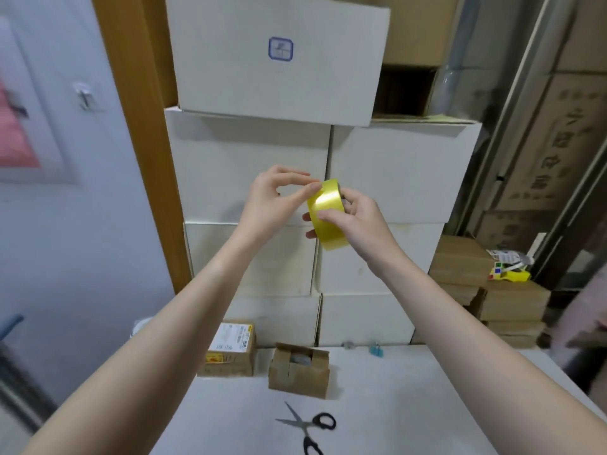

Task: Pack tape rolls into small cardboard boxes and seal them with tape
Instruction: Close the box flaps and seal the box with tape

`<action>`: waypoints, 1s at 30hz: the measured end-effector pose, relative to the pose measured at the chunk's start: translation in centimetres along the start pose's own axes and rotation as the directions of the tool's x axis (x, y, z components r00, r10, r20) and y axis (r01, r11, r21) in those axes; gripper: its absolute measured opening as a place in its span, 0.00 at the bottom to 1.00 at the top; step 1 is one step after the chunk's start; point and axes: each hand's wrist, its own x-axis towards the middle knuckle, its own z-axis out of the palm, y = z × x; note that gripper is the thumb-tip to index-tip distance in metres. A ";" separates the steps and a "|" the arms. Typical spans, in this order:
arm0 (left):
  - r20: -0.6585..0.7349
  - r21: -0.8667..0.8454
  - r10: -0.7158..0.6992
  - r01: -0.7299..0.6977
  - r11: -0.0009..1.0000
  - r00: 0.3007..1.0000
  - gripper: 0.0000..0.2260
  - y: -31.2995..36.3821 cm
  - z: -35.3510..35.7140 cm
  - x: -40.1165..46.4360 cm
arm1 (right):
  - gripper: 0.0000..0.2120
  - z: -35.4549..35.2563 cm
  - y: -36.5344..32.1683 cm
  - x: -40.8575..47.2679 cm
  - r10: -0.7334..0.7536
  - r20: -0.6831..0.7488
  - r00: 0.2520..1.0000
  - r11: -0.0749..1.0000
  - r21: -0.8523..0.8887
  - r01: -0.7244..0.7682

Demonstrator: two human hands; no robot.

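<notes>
Holding a yellow tape roll (pixel 326 215) in mid-air above the table (pixel 410 405): right hand (pixel 361 218) grips its rim, left hand (pixel 276 198) pinches at the top edge. Likely light, stiff, glossy-slick; best held by the rim. Open box (pixel 299 369) sits below.

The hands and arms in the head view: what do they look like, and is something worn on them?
Both forearms are bare up to the frame edge, with no sleeves in view. The left hand and the right hand wear no gloves. No watch, bracelet or ring is visible. The fingernails look short and unpainted.
</notes>
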 end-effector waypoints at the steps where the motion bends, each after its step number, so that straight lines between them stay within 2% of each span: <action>1: -0.017 -0.037 -0.025 0.024 0.999 1.000 0.05 0.3 -0.1 0.2 | 0.12 0.0 -0.3 0.0 -0.011 0.005 1.000 1.000 -0.020 0.011; 4: -0.050 -0.066 -0.068 0.065 0.996 0.996 0.07 1.0 -0.5 0.8 | 0.11 0.2 -1.0 0.3 -0.050 0.002 0.999 0.996 -0.076 0.050; 9: -0.165 0.135 -0.027 0.050 0.990 0.986 0.04 1.5 -0.6 1.6 | 0.12 1.0 -1.2 0.7 -0.131 0.014 0.991 0.962 -0.238 0.131; 14: -0.285 0.268 0.009 0.070 0.961 0.958 0.06 1.7 -0.4 2.1 | 0.12 1.5 -1.2 1.4 -0.202 0.048 0.978 0.804 -0.562 0.193; 18: -0.358 0.284 0.071 0.036 0.958 0.931 0.06 2.1 -0.4 2.1 | 0.14 2.1 -1.7 1.8 -0.271 0.012 0.963 0.740 -0.637 0.216; 21: -0.401 0.281 0.128 -0.012 0.960 0.907 0.05 2.5 -0.7 2.1 | 0.13 2.3 -1.3 2.3 -0.277 -0.041 0.960 0.691 -0.703 0.169; 22: -0.413 0.276 0.154 -0.038 0.961 0.898 0.05 2.7 -0.9 2.1 | 0.14 2.1 -1.1 2.5 -0.236 -0.082 0.968 0.720 -0.684 0.118; 24: -0.418 0.285 0.214 -0.096 0.954 0.883 0.04 2.9 -1.1 1.8 | 0.16 1.6 -0.9 2.6 -0.061 -0.132 0.989 0.880 -0.474 -0.009; 25: -0.408 0.297 0.235 -0.115 0.948 0.882 0.04 2.8 -1.2 1.6 | 0.16 1.5 -0.7 2.6 0.011 -0.116 0.993 0.926 -0.374 -0.054; 27: -0.367 0.268 0.204 -0.107 0.958 0.907 0.05 2.2 -1.6 1.5 | 0.15 1.6 -0.3 2.4 0.034 -0.078 0.996 0.939 -0.340 -0.058; 30: -0.275 0.127 0.056 -0.022 0.992 0.960 0.06 1.1 -2.4 1.6 | 0.14 1.9 0.6 2.3 0.046 -0.084 0.995 0.951 -0.302 -0.069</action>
